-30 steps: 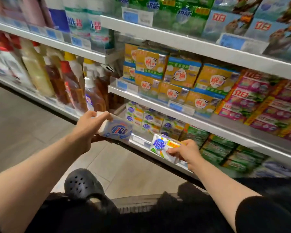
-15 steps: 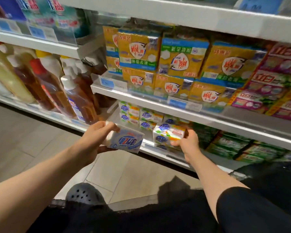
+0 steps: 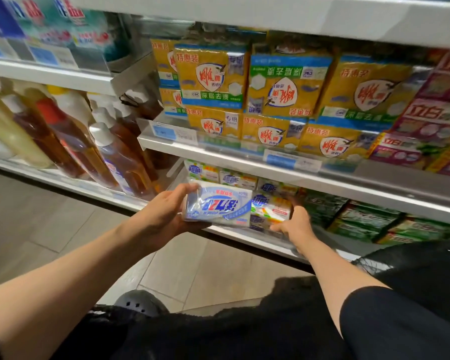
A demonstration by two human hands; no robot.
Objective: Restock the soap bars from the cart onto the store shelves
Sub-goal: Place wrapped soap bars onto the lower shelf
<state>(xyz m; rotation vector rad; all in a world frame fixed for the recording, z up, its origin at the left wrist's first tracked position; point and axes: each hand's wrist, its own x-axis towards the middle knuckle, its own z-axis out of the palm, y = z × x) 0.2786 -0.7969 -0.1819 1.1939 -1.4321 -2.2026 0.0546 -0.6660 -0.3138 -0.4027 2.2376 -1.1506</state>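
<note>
Glossy blue-and-white wrapped soap bar (image 3: 218, 207) sits clamped in the left hand (image 3: 164, 216), thumb on top, fingers under, held just off the bottom shelf lip (image 3: 244, 236), likely queued for the next slot. Right hand (image 3: 295, 224) reaches in, fingers round the end of a white-and-yellow wrapped soap bar (image 3: 272, 210), seating it on the front stack; finger contact is blurred, probably a grip. Yellow soap multipacks (image 3: 283, 87) fill the shelf above.

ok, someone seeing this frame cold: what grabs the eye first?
The left hand holding a pale blue soap bar centre frame, before the bottom shelf. Right beside it, the right hand holds a white soap bar in the shelf's row. Above, yellow soap packs fill the middle shelf.
</note>
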